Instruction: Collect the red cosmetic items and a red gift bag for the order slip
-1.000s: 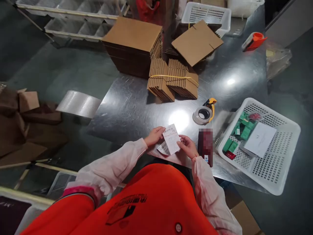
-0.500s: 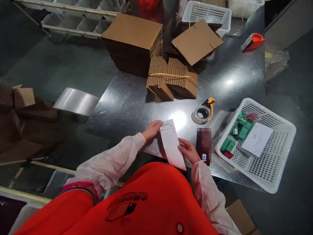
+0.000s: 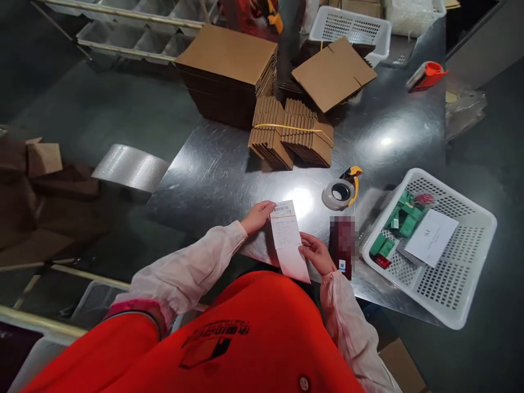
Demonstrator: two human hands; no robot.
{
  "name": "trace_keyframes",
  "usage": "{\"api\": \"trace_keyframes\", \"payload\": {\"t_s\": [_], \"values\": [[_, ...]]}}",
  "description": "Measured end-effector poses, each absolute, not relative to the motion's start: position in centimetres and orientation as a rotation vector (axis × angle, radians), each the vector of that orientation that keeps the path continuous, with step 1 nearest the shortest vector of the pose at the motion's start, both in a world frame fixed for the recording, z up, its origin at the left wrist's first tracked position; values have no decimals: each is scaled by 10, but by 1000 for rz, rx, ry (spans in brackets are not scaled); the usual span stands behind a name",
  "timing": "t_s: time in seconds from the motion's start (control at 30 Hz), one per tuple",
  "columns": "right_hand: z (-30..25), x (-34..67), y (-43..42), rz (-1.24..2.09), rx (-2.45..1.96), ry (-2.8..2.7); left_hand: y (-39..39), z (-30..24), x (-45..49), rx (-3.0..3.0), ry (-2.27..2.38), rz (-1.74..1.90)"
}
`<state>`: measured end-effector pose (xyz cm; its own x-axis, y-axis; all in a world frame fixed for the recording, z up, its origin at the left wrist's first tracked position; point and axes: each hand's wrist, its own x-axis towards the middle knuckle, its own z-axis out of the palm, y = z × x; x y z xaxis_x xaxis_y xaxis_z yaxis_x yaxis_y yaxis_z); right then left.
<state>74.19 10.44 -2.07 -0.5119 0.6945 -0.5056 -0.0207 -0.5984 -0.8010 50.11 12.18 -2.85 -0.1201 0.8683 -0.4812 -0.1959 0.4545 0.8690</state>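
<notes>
Label (image 3: 284, 232) between left hand (image 3: 257, 216), right hand (image 3: 315, 253)

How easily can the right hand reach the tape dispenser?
Probably yes, easily: the right hand holds a paper slip, but only steel tabletop separates it from the tape dispenser; the blurred dark item stands aside.

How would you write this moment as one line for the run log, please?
left hand: holds barcode slip | right hand: beside slip edge | nearby: tape dispenser, white perforated basket with green packets
</notes>
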Motion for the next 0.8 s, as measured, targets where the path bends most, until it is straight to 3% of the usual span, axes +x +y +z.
{"api": "trace_keyframes", "payload": {"t_s": [0.33,0.8], "values": [[-22,736,101,2064,-1322,-1020,122,-30,504,592,1392,1049],[-21,738,100,1876,-1367,-940,79,-22,541,429,1029,860]]}}
